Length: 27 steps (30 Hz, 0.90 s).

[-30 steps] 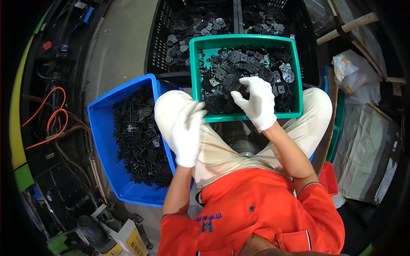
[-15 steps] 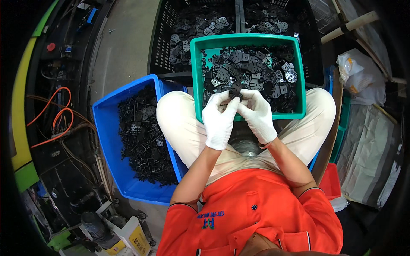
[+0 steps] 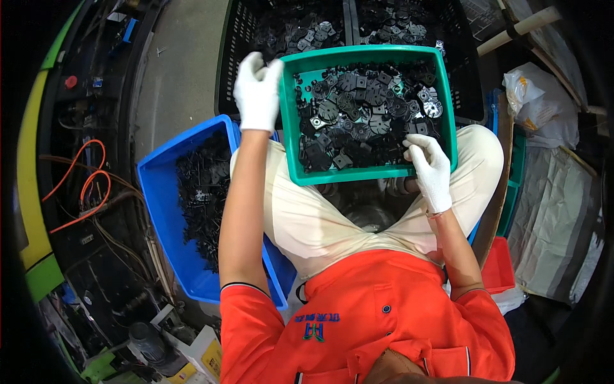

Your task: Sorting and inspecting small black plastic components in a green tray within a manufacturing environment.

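My left hand (image 3: 258,93), in a white glove, is raised at the left edge of the green tray (image 3: 291,144), beside the black crate (image 3: 225,96). Its thumb and fingers are apart, and nothing shows between them. My right hand (image 3: 432,173), gloved too, reaches over the tray's near right corner. Its fingers are bent together at the edge of the pile of small black plastic parts (image 3: 364,105); what they pinch, if anything, is lost against the dark parts. The tray rests across my legs. Some pieces in it look grey or shiny.
A blue bin (image 3: 185,141) of dark parts stands left of my legs. Behind the tray, the black crate's two compartments hold similar pieces. A red bin (image 3: 497,265) and a clear plastic bag (image 3: 543,112) are at right; machinery with an orange cable (image 3: 105,185) lines the left.
Both hands were together over the tray's near edge, holding a small black part. They have separated: the left went up and left, the right moved right. The part is out of sight.
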### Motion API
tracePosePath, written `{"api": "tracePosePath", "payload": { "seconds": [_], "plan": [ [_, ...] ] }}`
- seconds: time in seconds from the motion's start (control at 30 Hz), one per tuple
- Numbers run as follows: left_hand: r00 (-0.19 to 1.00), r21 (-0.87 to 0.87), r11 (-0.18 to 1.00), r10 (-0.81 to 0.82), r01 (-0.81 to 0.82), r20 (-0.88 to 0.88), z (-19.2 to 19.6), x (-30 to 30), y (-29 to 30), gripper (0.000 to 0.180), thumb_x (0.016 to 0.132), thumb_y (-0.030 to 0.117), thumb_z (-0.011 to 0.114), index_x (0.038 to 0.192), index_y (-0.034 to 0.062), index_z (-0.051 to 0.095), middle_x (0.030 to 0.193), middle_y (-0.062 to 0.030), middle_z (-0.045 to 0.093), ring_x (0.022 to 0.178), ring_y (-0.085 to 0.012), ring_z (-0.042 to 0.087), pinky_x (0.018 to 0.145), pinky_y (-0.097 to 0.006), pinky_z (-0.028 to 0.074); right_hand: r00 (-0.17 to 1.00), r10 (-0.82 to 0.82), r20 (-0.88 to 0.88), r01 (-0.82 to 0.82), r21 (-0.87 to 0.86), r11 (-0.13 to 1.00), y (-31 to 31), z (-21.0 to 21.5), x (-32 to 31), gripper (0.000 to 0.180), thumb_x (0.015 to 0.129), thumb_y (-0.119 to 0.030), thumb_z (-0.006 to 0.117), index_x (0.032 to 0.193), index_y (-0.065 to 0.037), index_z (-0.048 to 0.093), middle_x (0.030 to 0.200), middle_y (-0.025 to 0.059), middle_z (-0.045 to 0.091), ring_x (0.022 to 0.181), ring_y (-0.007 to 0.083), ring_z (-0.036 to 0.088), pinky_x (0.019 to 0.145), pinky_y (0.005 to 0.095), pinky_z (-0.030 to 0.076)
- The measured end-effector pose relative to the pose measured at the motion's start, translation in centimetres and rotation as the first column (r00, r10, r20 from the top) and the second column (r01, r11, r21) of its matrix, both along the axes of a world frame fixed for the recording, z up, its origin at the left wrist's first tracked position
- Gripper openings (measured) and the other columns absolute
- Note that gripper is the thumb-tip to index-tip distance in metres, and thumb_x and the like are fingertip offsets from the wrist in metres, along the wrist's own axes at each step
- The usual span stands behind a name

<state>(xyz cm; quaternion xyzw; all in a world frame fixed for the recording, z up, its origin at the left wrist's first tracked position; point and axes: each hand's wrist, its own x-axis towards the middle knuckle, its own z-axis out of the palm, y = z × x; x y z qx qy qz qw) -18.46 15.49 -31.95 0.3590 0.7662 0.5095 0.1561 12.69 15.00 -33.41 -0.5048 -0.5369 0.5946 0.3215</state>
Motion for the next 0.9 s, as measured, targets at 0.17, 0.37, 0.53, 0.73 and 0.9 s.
{"api": "tracePosePath", "payload": {
  "seconds": [0.17, 0.37, 0.53, 0.73, 0.9],
  "plan": [
    [0.772, -0.531, 0.795, -0.524, 0.291, -0.361, -2.4, 5.1, -1.1, 0.045, 0.075, 0.026, 0.069, 0.111, 0.0030, 0.056, 0.104, -0.0160, 0.060, 0.096, -0.0294, 0.059, 0.084, -0.038, 0.046, 0.997, 0.048, 0.058, -0.054, 0.104, 0.993, -0.1, -1.1, -0.4, 0.017, 0.087, -0.004, 0.052, 0.102, 0.000, 0.060, 0.092, 0.0064, 0.064, 0.074, 0.0088, 0.057, 0.068, 0.0213, 0.046],
    [0.788, -0.714, 0.656, -0.564, 0.246, -0.247, -3.5, 6.5, -0.5, 0.043, 0.072, 0.025, 0.070, 0.108, 0.0051, 0.056, 0.102, -0.0165, 0.061, 0.096, -0.0311, 0.058, 0.084, -0.039, 0.046, 0.997, 0.067, 0.048, -0.072, 0.135, 0.988, -0.4, -0.6, -1.8, 0.015, 0.085, -0.004, 0.054, 0.098, -0.001, 0.061, 0.085, 0.0062, 0.063, 0.070, 0.0101, 0.058, 0.066, 0.0226, 0.046],
    [0.834, -0.555, 0.725, -0.543, 0.408, -0.096, -2.2, 5.9, -1.3, 0.031, 0.076, 0.013, 0.065, 0.105, 0.0016, 0.061, 0.099, -0.0152, 0.064, 0.091, -0.0257, 0.062, 0.080, -0.031, 0.046, 0.983, 0.144, 0.117, -0.178, 0.368, 0.913, 1.7, -1.2, -3.6, 0.017, 0.084, -0.005, 0.055, 0.100, -0.001, 0.059, 0.092, 0.0133, 0.061, 0.073, 0.0229, 0.062, 0.067, 0.0300, 0.048],
    [0.731, -0.268, 0.680, -0.644, 0.682, 0.225, -1.4, 6.2, -1.6, 0.028, 0.080, 0.003, 0.060, 0.108, -0.0021, 0.058, 0.098, -0.0076, 0.063, 0.087, -0.0116, 0.057, 0.080, -0.025, 0.046, 0.890, 0.258, 0.376, -0.437, 0.542, 0.718, 3.9, -1.5, -6.6, 0.031, 0.082, -0.015, 0.059, 0.112, -0.008, 0.053, 0.096, 0.0150, 0.059, 0.082, 0.0330, 0.059, 0.069, 0.0383, 0.049],
    [0.780, -0.134, 0.826, -0.446, 0.547, 0.439, 0.8, 6.6, -1.5, 0.030, 0.088, 0.013, 0.053, 0.115, -0.0021, 0.055, 0.102, -0.0084, 0.062, 0.087, -0.0118, 0.058, 0.078, -0.024, 0.047, 0.940, 0.328, 0.093, -0.340, 0.185, 0.922, 4.1, -0.6, -6.6, 0.032, 0.084, -0.010, 0.057, 0.115, -0.003, 0.053, 0.090, 0.0121, 0.060, 0.068, 0.0152, 0.060, 0.062, 0.0273, 0.049]
  ]
}}
